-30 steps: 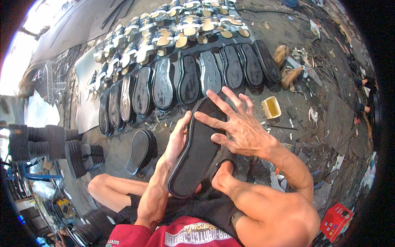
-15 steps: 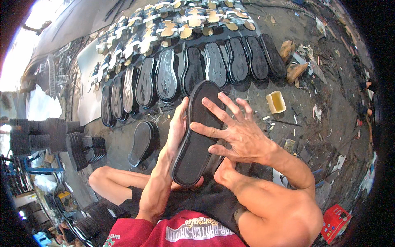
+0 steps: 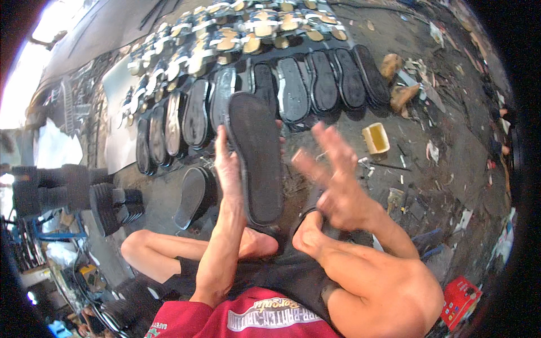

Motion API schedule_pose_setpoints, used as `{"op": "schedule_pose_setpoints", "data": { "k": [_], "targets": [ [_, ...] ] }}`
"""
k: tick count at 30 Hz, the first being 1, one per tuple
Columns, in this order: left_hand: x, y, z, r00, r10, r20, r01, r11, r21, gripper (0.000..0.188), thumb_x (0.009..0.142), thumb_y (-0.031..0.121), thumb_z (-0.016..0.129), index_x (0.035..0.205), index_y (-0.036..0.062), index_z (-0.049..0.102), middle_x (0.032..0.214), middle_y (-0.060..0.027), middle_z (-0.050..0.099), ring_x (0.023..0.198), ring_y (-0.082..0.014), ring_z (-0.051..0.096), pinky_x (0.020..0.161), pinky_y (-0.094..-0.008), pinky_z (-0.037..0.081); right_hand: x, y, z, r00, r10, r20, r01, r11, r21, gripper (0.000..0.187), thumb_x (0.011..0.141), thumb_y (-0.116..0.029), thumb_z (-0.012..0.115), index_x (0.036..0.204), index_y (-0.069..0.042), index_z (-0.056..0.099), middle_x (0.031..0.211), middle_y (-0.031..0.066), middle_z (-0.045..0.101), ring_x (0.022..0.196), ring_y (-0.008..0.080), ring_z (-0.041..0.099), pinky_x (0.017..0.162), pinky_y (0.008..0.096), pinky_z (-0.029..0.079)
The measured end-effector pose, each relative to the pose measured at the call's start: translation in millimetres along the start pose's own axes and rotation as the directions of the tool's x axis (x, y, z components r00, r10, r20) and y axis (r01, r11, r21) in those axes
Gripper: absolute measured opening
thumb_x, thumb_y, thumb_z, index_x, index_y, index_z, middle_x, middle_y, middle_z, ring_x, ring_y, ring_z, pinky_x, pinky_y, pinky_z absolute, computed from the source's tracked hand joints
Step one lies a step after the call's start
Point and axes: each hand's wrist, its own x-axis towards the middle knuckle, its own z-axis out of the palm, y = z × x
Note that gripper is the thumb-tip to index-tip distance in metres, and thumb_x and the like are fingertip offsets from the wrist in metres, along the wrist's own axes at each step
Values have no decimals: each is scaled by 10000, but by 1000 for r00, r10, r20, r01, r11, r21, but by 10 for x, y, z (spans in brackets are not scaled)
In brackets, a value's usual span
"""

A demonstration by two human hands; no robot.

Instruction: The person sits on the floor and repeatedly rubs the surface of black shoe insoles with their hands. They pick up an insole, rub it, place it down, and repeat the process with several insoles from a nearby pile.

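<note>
My left hand (image 3: 229,172) grips a black shoe sole (image 3: 258,158) by its left side, with fingertips showing at its right edge. The sole stands nearly upright before me, its broad flat face toward me. Apart from it, to the right, my right hand (image 3: 337,180) is raised, fingers spread and smeared by motion, nothing in them. Beyond the held sole runs a row of black soles (image 3: 293,90), some glossy on top. Another small stack of soles (image 3: 193,194) lies on the ground left of my left forearm.
Rows of strapped sandals (image 3: 265,25) lie farther off. A yellowish open container (image 3: 376,138) stands at right near brown shoe lasts (image 3: 403,97) and scraps. Dark stacked soles (image 3: 104,205) are at left, a red box (image 3: 462,302) at lower right. My bent legs frame the near ground.
My right hand has come off the sole's face and moved right. The sole, still in my left hand, has shifted slightly left and away and turned more upright.
</note>
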Motion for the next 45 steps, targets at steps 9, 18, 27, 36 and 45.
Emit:
{"op": "schedule_pose_setpoints", "data": {
  "k": [9,18,27,36,45],
  "targets": [
    [-480,-635,-606,892,-420,-166,291,816,-499,881,975,663,462,1477,-55,545,1311,-281,683,1111,-448,699,998,-553,576,-1158,2074,-216,599,723,-345,-798,503,-333,723,1161,-596,153,1478,-243,698,1812,128,167,1632,430,154,1271,679,128],
    [-319,-487,-466,961,-225,-162,83,791,-607,759,996,389,651,1546,-96,453,1446,-357,575,1184,-495,660,1005,-560,598,-1333,2026,-172,671,562,-483,-729,618,-293,614,1178,-492,232,1447,-226,715,1795,125,238,1602,425,228,1283,617,135],
    [-282,-702,-197,961,-262,-91,156,783,-602,788,1076,521,549,1563,-91,456,1416,-356,606,1139,-467,695,935,-505,659,-892,1115,-282,502,861,-87,-483,362,798,908,1120,-703,182,1636,-4,443,1299,53,753,1386,180,513,1226,384,145],
    [-246,-578,390,948,-312,-63,221,788,-575,468,1130,399,484,1343,42,698,1207,-187,788,1059,-346,778,972,-523,639,-60,-54,146,987,158,14,-155,981,-118,773,1089,-742,200,1544,-299,640,1810,157,194,1610,453,180,1291,610,49],
    [-262,-400,289,965,-262,28,228,775,-589,399,1127,338,506,1299,56,729,1199,-153,799,1012,-308,797,886,-510,673,-181,-139,199,996,-85,-21,56,806,-589,741,1100,-732,134,1528,-392,635,1754,45,373,1605,352,218,1299,555,41]
  ]
}}
